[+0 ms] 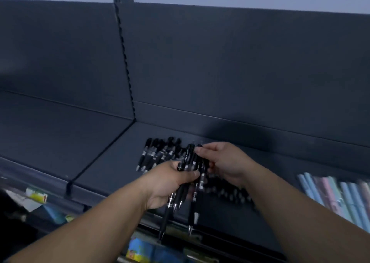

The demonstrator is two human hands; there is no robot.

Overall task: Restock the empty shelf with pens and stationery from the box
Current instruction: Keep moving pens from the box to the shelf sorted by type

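**Above the shelf's near edge: a fistful of pens, one singled out**

Nearest, under the shelf lip, bright packets (140,248) on a lower tier are too blurred to identify. Over the near edge of the shelf (104,162), the left hand (170,182) is curled tight round a bundle of black pens (190,159). Their long axes run near to far, with the writing tips hanging nearward below the fist and the clicker ends pointing far and up.

Just right of the bundle is the right hand (226,162), its thumb and fingertip pinching the far end of one pen (202,170). That pen lies between the two hands. By my judgement the right hand is the one placed to draw it out lengthwise, far and up.

Farther and to the left, a row of laid pens (158,152) rests on the shelf on the same axis, tips near. Pastel pens (340,194) lie to the right. The box is out of view.
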